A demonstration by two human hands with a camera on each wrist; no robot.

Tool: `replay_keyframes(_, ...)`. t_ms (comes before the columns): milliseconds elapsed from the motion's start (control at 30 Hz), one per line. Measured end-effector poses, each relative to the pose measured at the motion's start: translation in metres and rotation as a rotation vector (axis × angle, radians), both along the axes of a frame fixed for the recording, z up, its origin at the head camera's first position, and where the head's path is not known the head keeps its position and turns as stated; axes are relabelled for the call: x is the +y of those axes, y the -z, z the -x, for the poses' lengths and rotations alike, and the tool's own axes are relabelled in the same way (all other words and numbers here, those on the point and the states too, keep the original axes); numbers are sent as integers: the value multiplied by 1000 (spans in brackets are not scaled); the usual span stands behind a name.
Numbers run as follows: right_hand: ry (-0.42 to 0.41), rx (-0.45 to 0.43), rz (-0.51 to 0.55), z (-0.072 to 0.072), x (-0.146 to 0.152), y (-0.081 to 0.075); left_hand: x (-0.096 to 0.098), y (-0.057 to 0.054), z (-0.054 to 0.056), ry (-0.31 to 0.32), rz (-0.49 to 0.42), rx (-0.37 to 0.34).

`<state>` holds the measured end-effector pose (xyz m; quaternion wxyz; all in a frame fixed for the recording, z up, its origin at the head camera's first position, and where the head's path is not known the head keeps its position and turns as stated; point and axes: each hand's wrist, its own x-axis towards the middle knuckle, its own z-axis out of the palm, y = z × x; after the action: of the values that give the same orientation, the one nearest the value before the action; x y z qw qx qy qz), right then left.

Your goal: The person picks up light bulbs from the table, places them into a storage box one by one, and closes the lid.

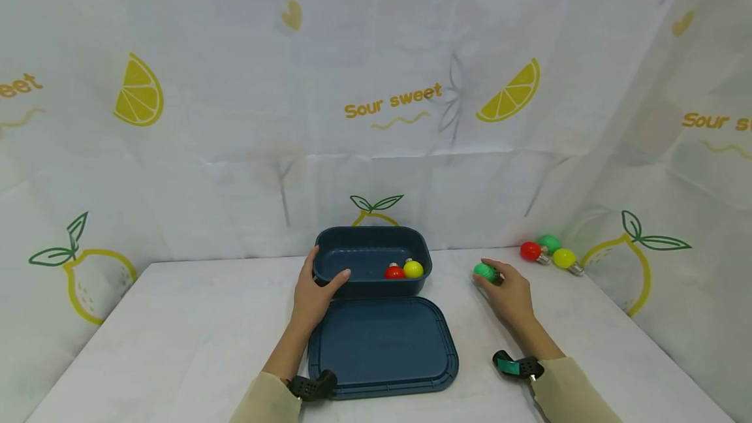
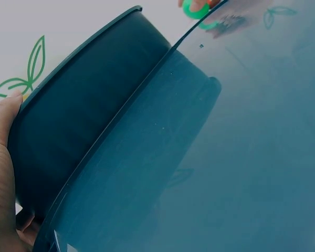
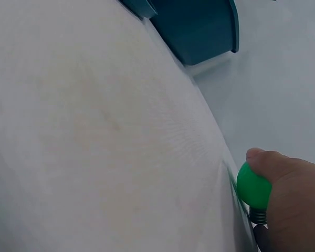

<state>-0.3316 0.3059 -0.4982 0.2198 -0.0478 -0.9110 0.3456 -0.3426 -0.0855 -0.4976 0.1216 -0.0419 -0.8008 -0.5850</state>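
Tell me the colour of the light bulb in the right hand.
The light bulb is green, best seen in the right wrist view.

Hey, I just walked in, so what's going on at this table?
A person steadies an open dark blue box with the left hand at its left end. Their right hand holds a green bulb, off to the box's right. A red bulb and a yellow bulb are already inside. The lid lies on the near side of the box, and three more bulbs, red, green and yellow, sit farther right on the table.
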Motion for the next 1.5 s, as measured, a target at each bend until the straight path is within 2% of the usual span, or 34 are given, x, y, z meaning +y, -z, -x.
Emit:
replay_keyframes(333, 9, 24, 108, -1, -2, -6, -1, -1, -1, 5, -1, -3)
replay_keyframes(467, -13, 53, 91, 0, -2, -11, -1, 0, 0, 3, 2, -2)
replay_keyframes(600, -47, 77, 68, 0, -8, -24, -1, 0, 0, 1, 4, -3)
replay_keyframes(800, -106, 63, 92, -1, -30, -48, -2, 0, -1, -8, 2, -6)
replay_keyframes(967, -122, 42, 183, -1, -44, -54, -1, -1, -2, 4, 0, -15)
replay_keyframes(1067, -119, 61, 231, 2, -52, -56, 0, -1, -1, 6, -4, -15)
replay_keyframes(1233, -117, 100, 273, 4, -70, -69, -1, 0, 0, 5, -7, -6)
replay_keyframes(1500, -166, 147, 336, 12, -95, -86, -1, 2, 1, 5, -11, -6)
